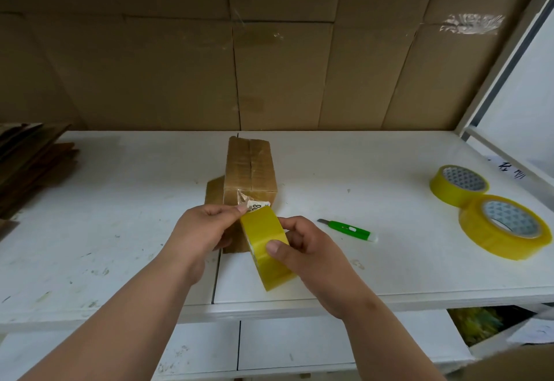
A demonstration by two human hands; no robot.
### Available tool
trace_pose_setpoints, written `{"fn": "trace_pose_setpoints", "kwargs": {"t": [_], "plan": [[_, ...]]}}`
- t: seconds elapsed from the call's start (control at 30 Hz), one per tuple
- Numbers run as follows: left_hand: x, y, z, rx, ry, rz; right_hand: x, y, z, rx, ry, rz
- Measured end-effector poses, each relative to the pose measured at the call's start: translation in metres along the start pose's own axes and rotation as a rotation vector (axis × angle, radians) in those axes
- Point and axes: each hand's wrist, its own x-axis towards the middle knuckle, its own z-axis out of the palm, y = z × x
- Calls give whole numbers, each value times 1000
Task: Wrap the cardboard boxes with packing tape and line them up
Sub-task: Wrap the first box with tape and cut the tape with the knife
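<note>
A small cardboard box [250, 168] stands on the white shelf [120, 201], near its middle, with clear tape already shining along its top and a torn paper label [257, 204] on its near face. Just in front of it, a roll of yellow packing tape [265, 247] is held on edge between the two hands. The right hand [311, 256] is closed around the roll, thumb pressed on its outer band and fingers curled behind it. The left hand [204, 229] is pinched shut at thumb and forefinger at the roll's upper edge, close against the box's label; whether it grips the loose tape end cannot be told.

To the right of the hands lies a green utility knife [349, 230], flat on the shelf and apart from the box. Farther right, two more yellow tape rolls [506, 226] lie flat, touching each other. Flattened cardboard [33, 165] is stacked at the left edge, and large cardboard sheets [209, 60] line the back of the shelf.
</note>
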Motion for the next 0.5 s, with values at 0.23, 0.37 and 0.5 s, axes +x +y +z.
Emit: {"fn": "trace_pose_setpoints", "kwargs": {"t": [0.23,0.37,0.5], "plan": [[-4,5,1,-29,-111,-47,6,-2,-19,-158,148,-29],[-10,4,1,-30,-180,-26,30,32,-52,-728,440,49],[-16,4,0,-46,-227,-9,32,52,-68,-1140,351,273]]}}
